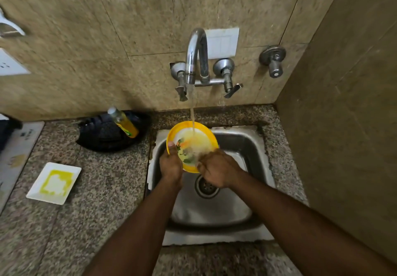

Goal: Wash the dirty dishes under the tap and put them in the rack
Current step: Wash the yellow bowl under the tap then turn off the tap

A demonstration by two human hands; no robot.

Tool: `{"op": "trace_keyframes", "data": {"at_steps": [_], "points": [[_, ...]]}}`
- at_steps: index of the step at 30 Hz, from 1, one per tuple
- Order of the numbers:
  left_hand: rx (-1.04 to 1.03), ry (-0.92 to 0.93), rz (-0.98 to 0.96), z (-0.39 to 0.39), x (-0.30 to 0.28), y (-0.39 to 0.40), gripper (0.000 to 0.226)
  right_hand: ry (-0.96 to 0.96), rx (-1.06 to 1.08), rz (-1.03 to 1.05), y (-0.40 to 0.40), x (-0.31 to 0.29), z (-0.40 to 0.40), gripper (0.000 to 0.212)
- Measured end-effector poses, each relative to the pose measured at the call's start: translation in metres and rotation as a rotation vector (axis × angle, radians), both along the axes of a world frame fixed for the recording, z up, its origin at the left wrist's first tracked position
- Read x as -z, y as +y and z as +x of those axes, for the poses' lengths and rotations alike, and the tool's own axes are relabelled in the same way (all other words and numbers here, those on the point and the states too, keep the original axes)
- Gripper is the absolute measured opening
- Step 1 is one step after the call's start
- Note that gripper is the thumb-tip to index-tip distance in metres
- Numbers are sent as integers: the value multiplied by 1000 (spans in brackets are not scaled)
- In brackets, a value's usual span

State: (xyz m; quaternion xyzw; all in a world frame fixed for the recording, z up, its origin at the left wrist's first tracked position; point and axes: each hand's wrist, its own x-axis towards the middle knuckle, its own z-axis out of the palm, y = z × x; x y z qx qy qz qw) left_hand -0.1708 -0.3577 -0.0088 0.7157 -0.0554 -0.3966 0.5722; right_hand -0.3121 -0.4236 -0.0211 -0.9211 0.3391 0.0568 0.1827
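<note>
A round yellow-rimmed plate [189, 133] with green and orange food smears is held tilted over the steel sink [253, 146]. Water runs from the wall tap [196, 56] onto the plate's middle. My left hand [170, 165] grips the plate's left rim, thumb on the front face. My right hand [217, 171] is at the plate's lower right with its fingers on the wet face; the fingertips are blurred by water. A white square plate [53, 183] smeared with yellow sauce lies on the counter to the left.
A black dish rack [103, 133] sits on the granite counter behind-left of the sink, with a yellow soap bottle [124, 123] lying in it. An appliance edge [15, 157] is at far left. A side wall closes the right. The sink drain [206, 186] is uncovered.
</note>
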Motion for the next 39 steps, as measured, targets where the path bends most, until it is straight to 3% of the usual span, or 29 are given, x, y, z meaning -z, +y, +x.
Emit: {"op": "trace_keyframes", "data": {"at_steps": [3,5,6,8,11,15,17,19,21,23,26,29,33,37,39], "points": [[0,-65,27,4,31,-7,58,105,67,-83,-7,-6,15,85],[29,-221,71,7,24,-13,71,73,119,-49,-8,-6,23,78],[88,-321,81,5,1,-14,71,32,145,3,-6,-5,24,69],[229,-531,132,0,-39,-14,46,-82,208,103,2,-1,22,55],[325,-694,167,6,-58,-15,28,-156,280,205,10,8,21,57],[407,-833,195,11,-71,-20,40,-394,330,128,8,18,29,68],[432,-889,235,13,-86,-24,46,-589,362,219,3,20,30,65],[472,-928,302,17,-101,-28,43,-651,493,353,-3,20,31,72],[474,-785,347,26,-106,-32,40,-692,733,591,-11,10,31,72],[432,-465,327,33,-103,-33,38,-793,944,910,-18,-3,25,44],[359,-71,292,38,-90,-32,27,-732,1033,1236,-23,-39,9,29],[330,58,285,36,-65,-29,24,-648,1019,1117,-34,-65,-5,32],[406,10,321,25,-25,-26,14,-602,953,846,-43,-92,-10,27],[342,-11,301,17,27,-42,56,-554,797,463,-43,-97,-11,40],[313,99,174,16,56,-54,51,-574,740,292,-38,-93,-12,49]]}}
